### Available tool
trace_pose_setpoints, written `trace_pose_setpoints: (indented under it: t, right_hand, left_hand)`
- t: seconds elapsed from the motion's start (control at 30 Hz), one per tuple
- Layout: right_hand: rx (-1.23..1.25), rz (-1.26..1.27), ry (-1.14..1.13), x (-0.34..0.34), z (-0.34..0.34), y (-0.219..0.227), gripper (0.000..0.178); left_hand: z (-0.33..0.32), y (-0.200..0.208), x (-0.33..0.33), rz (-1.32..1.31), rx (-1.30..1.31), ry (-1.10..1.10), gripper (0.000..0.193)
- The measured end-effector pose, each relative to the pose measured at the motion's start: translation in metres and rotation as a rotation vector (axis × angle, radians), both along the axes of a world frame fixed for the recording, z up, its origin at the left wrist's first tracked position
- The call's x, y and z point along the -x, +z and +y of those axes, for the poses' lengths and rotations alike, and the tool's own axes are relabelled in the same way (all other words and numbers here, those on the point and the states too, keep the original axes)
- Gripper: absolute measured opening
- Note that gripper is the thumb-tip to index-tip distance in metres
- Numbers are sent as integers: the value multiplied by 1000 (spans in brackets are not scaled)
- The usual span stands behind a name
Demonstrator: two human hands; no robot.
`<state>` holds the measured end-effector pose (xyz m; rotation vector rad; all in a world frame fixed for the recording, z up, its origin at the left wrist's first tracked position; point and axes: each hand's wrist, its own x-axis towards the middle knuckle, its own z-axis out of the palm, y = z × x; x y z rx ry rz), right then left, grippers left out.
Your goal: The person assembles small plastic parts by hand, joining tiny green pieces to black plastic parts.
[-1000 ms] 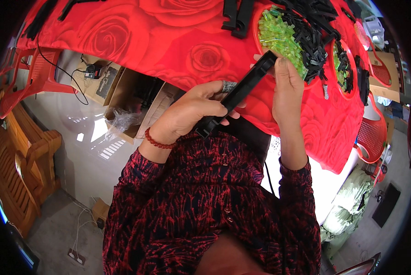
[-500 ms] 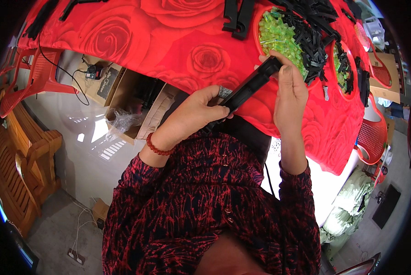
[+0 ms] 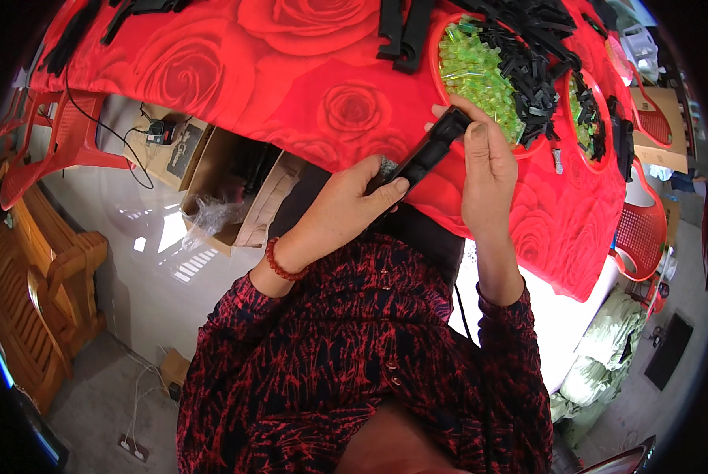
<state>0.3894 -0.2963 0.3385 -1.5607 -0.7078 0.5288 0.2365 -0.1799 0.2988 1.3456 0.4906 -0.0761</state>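
A long black plastic housing (image 3: 422, 160) with recesses along its face slants up between my hands, above the near edge of the table. My left hand (image 3: 346, 201) is closed round its lower end, the thumb lying along the face. A grey speckled patch shows near my left index finger. At the upper end, my right hand (image 3: 490, 166) has its fingers behind the housing and its thumb in front. What lies under the right fingertips is hidden. Beyond is a red round tray (image 3: 439, 75) holding yellow-green clear tubes (image 3: 474, 67) and small black pieces (image 3: 537, 95).
A red rose-print cloth (image 3: 346, 110) covers the table. More black bars (image 3: 405, 35) lie at its far side. A second red tray (image 3: 602, 154) stands at right. Below on the left are an opened cardboard box (image 3: 212, 189), a red chair (image 3: 73, 134) and a wooden bench (image 3: 42, 276).
The housing has turned in my hands, so its recessed face shows more. Its upper end has come slightly left and nearer; my right hand has shifted with it.
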Motion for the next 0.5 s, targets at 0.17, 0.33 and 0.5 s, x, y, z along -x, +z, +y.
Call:
trace_pose_setpoints:
  t: [0.17,0.33,0.5]
  right_hand:
    - [-21,-32,22,2,0,-3,42]
    - [3,-54,35,-1,0,-2,40]
    - [19,-79,12,-3,-6,-13,36]
  left_hand:
    - [0,4,2,29,-79,73,23]
    - [4,0,1,31,-248,69,22]
    - [10,-4,-1,-42,-643,67,21]
